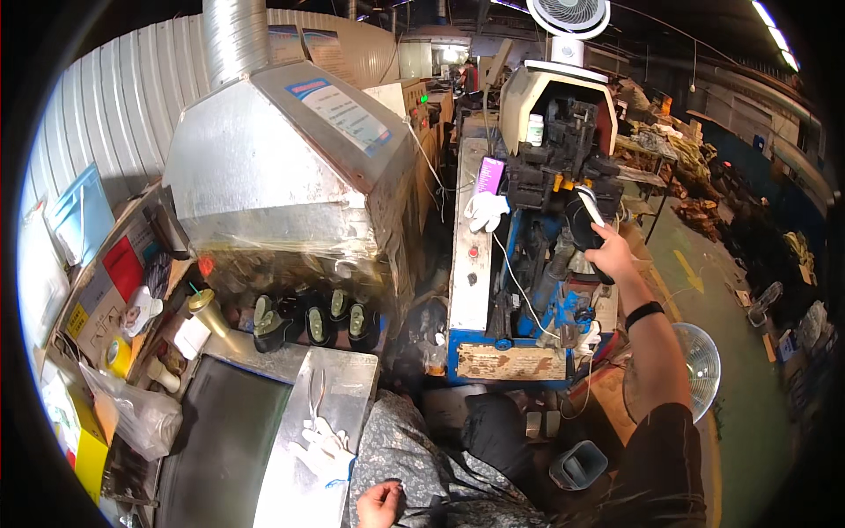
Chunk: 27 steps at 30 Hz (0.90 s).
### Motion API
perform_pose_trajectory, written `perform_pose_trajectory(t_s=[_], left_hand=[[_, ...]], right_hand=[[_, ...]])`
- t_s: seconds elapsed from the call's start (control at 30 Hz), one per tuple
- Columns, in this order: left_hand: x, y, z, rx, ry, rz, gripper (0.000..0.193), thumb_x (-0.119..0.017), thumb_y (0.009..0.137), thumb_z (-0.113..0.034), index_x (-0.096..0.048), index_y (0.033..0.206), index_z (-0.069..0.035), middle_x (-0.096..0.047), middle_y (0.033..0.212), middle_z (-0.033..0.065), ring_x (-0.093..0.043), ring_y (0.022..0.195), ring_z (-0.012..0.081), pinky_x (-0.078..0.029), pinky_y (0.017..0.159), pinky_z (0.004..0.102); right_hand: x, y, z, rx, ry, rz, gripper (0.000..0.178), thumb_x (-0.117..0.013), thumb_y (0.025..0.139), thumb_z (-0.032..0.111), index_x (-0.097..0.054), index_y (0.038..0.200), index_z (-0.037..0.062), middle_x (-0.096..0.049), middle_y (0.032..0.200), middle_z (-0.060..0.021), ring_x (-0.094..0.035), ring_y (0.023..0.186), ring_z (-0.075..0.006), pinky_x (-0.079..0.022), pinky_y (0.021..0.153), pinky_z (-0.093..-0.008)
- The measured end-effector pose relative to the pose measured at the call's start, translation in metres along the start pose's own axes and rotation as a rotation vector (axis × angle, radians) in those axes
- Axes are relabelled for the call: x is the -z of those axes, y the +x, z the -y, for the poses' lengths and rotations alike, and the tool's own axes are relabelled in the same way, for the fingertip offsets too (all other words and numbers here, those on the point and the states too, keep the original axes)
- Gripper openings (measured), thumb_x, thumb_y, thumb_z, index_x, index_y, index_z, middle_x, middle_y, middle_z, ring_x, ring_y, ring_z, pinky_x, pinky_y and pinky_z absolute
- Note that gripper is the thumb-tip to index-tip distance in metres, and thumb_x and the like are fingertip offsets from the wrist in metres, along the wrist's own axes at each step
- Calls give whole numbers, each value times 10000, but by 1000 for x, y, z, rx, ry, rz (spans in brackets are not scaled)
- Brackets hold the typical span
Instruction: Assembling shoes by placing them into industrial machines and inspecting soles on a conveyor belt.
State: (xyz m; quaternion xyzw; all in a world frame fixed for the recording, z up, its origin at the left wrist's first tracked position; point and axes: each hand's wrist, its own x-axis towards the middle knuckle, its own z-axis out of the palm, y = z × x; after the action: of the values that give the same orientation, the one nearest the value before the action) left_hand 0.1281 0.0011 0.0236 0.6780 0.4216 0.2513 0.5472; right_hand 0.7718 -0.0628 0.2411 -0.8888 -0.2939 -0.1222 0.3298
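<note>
My right hand (610, 254) reaches forward to the machine (563, 158), its fingers closed on what looks like a black shoe upper (579, 224) with a white curved strip along one edge. The upper sits at the machine's front, below dark clamps; its lower part is partly hidden by my hand. My left hand (378, 505) rests low over the patterned apron (414, 449) on my lap, fingers curled together; whatever they may hold is too small to make out. White gloves (322, 453) lie on the metal sheet near my left hand, beside tongs (315, 392).
Several black shoes (319, 324) stand under a metal hood (273, 158) at left. Another white glove (486, 211) and a purple box (489, 175) lie on the machine's left side. A round fan (695, 370) is by my right arm, a grey bin (578, 465) below.
</note>
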Motion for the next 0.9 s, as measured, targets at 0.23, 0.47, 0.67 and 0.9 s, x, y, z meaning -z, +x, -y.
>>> perform_pose_trajectory(t_s=[0.23,0.47,0.67,0.9], left_hand=[[-5,6,22,-8,33,-3,192,-549,1000,-206,-666,960,-59,-601,663,16,-517,559,89,-420,504,257],[-1,5,26,-5,-59,6,208,-562,992,-237,-663,943,-62,-597,664,18,-509,543,85,-405,487,249],[-3,12,32,-17,-137,-21,230,-524,1009,-227,-627,877,-69,-535,623,-11,-439,498,71,-350,447,248],[-14,19,35,-6,-57,-72,204,-541,981,-190,-649,877,-52,-581,618,33,-514,518,110,-420,479,278]], right_hand=[[-8,-26,56,-84,-340,133,841,-768,653,270,-480,1444,272,-283,1583,-105,-447,1286,-456,-398,1087,-463],[-40,-54,46,-40,-370,0,812,-760,718,288,-426,1457,338,-237,1600,-56,-327,1314,-515,-407,1039,-554],[-24,-35,53,-110,-406,163,832,-745,704,285,-420,1469,333,-233,1610,-53,-373,1289,-483,-421,1040,-519],[-16,39,66,-221,-360,285,815,-708,710,247,-429,1469,350,-234,1615,-13,-396,1309,-443,-404,1083,-462]])
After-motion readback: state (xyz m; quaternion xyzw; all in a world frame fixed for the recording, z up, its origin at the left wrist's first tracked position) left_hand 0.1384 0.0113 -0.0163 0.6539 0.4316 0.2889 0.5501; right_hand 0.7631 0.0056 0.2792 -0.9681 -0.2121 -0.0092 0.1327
